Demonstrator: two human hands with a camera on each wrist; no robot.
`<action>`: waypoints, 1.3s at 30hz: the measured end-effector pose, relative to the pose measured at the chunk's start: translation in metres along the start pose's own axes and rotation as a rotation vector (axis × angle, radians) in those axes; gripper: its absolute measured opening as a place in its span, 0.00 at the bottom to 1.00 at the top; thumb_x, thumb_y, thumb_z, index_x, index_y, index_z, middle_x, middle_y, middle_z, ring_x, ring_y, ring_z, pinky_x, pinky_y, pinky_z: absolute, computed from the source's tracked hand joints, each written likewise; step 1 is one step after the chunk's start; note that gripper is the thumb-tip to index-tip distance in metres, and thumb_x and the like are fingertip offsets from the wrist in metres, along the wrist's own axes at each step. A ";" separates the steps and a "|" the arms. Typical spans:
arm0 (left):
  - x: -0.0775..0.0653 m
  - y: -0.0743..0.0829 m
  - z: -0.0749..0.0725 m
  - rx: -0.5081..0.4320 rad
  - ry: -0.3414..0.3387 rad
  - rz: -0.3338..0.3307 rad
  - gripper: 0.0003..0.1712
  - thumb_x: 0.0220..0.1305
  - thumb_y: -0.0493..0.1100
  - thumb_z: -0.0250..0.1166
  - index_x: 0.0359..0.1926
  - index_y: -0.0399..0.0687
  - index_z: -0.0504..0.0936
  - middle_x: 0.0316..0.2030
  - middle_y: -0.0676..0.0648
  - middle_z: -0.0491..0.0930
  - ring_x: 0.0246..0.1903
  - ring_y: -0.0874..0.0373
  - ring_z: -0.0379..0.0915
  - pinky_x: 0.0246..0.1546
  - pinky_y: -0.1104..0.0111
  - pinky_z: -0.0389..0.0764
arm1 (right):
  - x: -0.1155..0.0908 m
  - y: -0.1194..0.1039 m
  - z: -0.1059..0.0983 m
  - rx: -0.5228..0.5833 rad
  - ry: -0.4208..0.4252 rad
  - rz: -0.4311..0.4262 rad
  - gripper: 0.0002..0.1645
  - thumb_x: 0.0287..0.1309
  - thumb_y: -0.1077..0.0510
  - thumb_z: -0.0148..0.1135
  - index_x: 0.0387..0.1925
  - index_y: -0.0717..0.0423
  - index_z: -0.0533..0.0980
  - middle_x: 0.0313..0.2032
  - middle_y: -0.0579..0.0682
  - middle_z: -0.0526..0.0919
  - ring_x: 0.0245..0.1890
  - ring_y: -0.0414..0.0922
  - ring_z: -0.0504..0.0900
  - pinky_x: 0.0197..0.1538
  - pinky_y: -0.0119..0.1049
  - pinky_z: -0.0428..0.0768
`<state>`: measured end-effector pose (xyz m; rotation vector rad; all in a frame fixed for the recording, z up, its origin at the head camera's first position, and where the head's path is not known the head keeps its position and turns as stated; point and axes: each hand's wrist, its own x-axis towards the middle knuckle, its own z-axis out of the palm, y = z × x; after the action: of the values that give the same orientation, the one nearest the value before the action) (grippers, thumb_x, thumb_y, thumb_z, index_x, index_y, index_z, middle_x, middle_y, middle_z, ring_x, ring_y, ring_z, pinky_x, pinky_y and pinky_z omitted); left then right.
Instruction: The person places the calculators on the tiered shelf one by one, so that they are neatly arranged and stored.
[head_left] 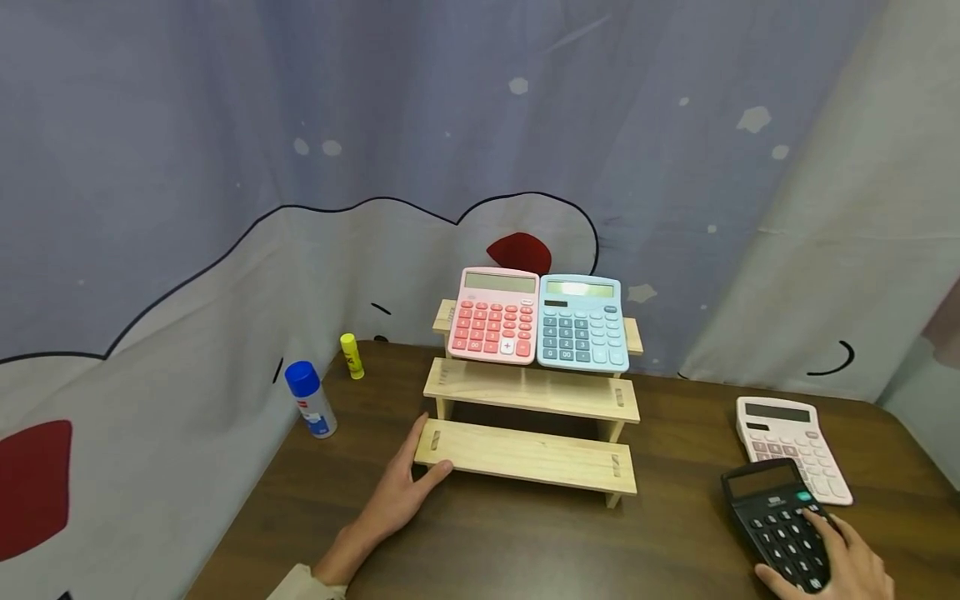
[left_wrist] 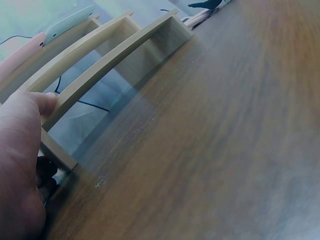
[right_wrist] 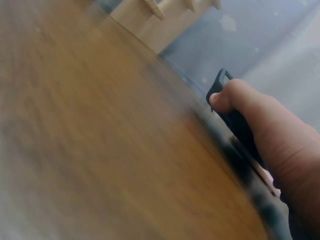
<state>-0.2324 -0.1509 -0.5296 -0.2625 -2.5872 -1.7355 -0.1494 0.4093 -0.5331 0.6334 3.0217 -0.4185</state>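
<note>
A three-tier wooden display stand (head_left: 525,454) stands on the table. My left hand (head_left: 397,492) grips the left end of its lowest step, thumb on the front edge and fingers at the side. On the top step, a pink calculator (head_left: 495,317) and a light blue calculator (head_left: 582,323) lean back side by side. At the lower right, my right hand (head_left: 847,562) holds a black calculator (head_left: 780,525), which looks tilted up in the right wrist view. A white calculator (head_left: 795,442) with pinkish keys lies behind it, partly covered by the black one.
A spray can (head_left: 311,400) with a blue cap and a yellow glue stick (head_left: 352,357) stand left of the stand. Behind the brown table (head_left: 675,433) hangs a patterned curtain (head_left: 375,125), close to the table's back and left edges.
</note>
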 end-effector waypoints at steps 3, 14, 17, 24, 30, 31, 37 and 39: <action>0.000 0.000 0.000 0.002 -0.001 0.002 0.54 0.65 0.60 0.66 0.80 0.53 0.44 0.79 0.44 0.47 0.78 0.46 0.42 0.75 0.42 0.47 | -0.001 -0.002 0.002 0.027 0.033 -0.082 0.67 0.45 0.22 0.65 0.71 0.63 0.56 0.63 0.79 0.53 0.54 0.77 0.61 0.52 0.74 0.63; -0.001 -0.002 0.001 0.006 -0.002 -0.003 0.54 0.65 0.60 0.65 0.80 0.54 0.44 0.79 0.44 0.47 0.78 0.45 0.42 0.75 0.42 0.47 | -0.014 -0.031 0.003 0.158 0.160 -0.256 0.61 0.48 0.31 0.70 0.72 0.62 0.56 0.65 0.79 0.56 0.56 0.78 0.59 0.49 0.70 0.61; -0.001 -0.001 0.001 -0.005 -0.001 0.001 0.53 0.66 0.59 0.66 0.80 0.53 0.44 0.79 0.44 0.47 0.78 0.45 0.42 0.75 0.42 0.47 | -0.017 -0.039 0.006 0.220 0.196 -0.301 0.60 0.48 0.34 0.73 0.72 0.60 0.57 0.65 0.77 0.58 0.57 0.77 0.59 0.50 0.69 0.59; 0.000 -0.002 0.000 0.015 -0.004 -0.001 0.54 0.66 0.61 0.65 0.80 0.54 0.44 0.79 0.44 0.47 0.78 0.45 0.42 0.75 0.42 0.48 | -0.025 -0.059 0.009 0.326 0.257 -0.370 0.59 0.44 0.41 0.78 0.72 0.57 0.60 0.66 0.74 0.58 0.59 0.74 0.58 0.52 0.70 0.56; 0.000 -0.002 0.000 0.022 -0.006 0.002 0.54 0.66 0.61 0.65 0.80 0.53 0.44 0.79 0.44 0.46 0.78 0.46 0.42 0.75 0.42 0.47 | -0.030 -0.075 0.010 0.356 0.228 -0.379 0.59 0.43 0.42 0.78 0.72 0.57 0.59 0.67 0.73 0.55 0.60 0.73 0.56 0.54 0.70 0.56; 0.000 -0.002 0.000 0.021 -0.006 0.002 0.54 0.66 0.61 0.65 0.80 0.53 0.44 0.79 0.44 0.46 0.78 0.46 0.42 0.75 0.42 0.47 | -0.031 -0.077 0.010 0.361 0.226 -0.386 0.59 0.43 0.42 0.79 0.72 0.56 0.59 0.67 0.73 0.55 0.60 0.73 0.56 0.54 0.69 0.56; 0.000 -0.002 0.000 0.015 -0.006 -0.003 0.54 0.66 0.61 0.65 0.80 0.54 0.43 0.79 0.44 0.46 0.78 0.46 0.42 0.75 0.42 0.47 | -0.037 -0.091 0.013 0.422 0.288 -0.478 0.61 0.36 0.48 0.82 0.72 0.54 0.61 0.67 0.71 0.57 0.58 0.69 0.59 0.51 0.66 0.57; 0.001 -0.002 0.000 0.014 -0.006 0.000 0.54 0.66 0.61 0.65 0.80 0.53 0.43 0.79 0.44 0.46 0.78 0.46 0.42 0.75 0.42 0.47 | -0.038 -0.095 0.014 0.433 0.307 -0.504 0.62 0.34 0.50 0.83 0.71 0.54 0.61 0.67 0.70 0.58 0.58 0.68 0.60 0.50 0.64 0.56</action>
<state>-0.2334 -0.1519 -0.5316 -0.2677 -2.6033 -1.7182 -0.1529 0.3071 -0.5192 -0.0952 3.3867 -1.1051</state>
